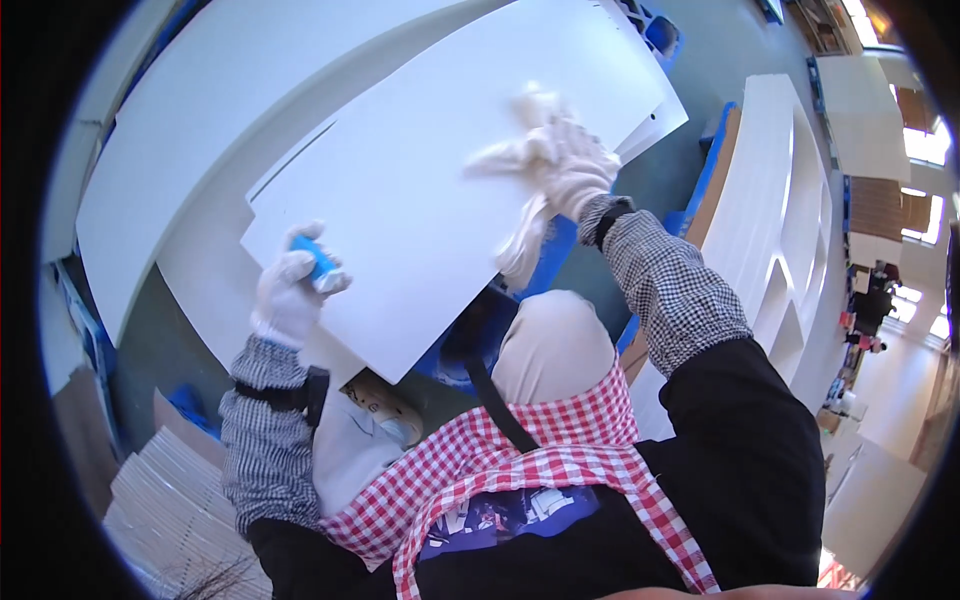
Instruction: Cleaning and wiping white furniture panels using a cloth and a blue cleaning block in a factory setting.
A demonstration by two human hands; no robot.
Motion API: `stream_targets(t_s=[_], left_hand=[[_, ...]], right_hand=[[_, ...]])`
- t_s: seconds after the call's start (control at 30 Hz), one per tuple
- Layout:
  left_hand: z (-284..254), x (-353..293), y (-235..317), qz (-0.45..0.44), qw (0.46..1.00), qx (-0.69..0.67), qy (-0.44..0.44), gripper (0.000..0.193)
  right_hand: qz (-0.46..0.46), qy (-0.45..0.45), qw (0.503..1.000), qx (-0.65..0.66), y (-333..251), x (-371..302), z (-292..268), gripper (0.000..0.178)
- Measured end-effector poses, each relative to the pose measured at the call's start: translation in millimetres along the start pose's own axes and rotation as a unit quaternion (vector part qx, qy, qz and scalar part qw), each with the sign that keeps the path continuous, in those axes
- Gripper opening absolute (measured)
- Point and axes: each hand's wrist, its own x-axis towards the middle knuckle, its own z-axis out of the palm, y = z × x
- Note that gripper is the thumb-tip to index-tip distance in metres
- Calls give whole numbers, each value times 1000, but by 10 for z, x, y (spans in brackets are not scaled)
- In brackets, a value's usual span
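Observation:
A large white sheet (400, 190) lies across the stack in front of me. Over its near left edge, my left hand (288, 295) in a white glove is closed around a small light-blue object (316, 262), of a kind I cannot make out. Farther right, my gloved right hand (578, 170) grips a white cloth (522, 235) against the sheet. One end of this cloth hangs down over the near edge. Motion blurs the fingertips and part of the cloth.
More white panels (200, 150) lie at the left. Blue plastic supports (545, 265) show under the sheet. A white panel with cut-out openings (760, 200) stands at the right. Stacked pale boards (165, 500) sit at lower left. My knee (555, 345) is close to the sheet.

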Motion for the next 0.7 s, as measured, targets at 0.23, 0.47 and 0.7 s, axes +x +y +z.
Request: stream_targets(t_s=[0.23,0.47,0.7], left_hand=[[582,752,-710,-53,987,-106,106,27],[1243,1017,-739,-146,969,-39,196,21],[1297,944,-655,-169,960,-9,224,28]], right_hand=[[208,-45,931,297,48,192,-833,69],[-311,157,933,-91,566,717,158,79],[57,247,967,-20,1686,1356,-609,69]])
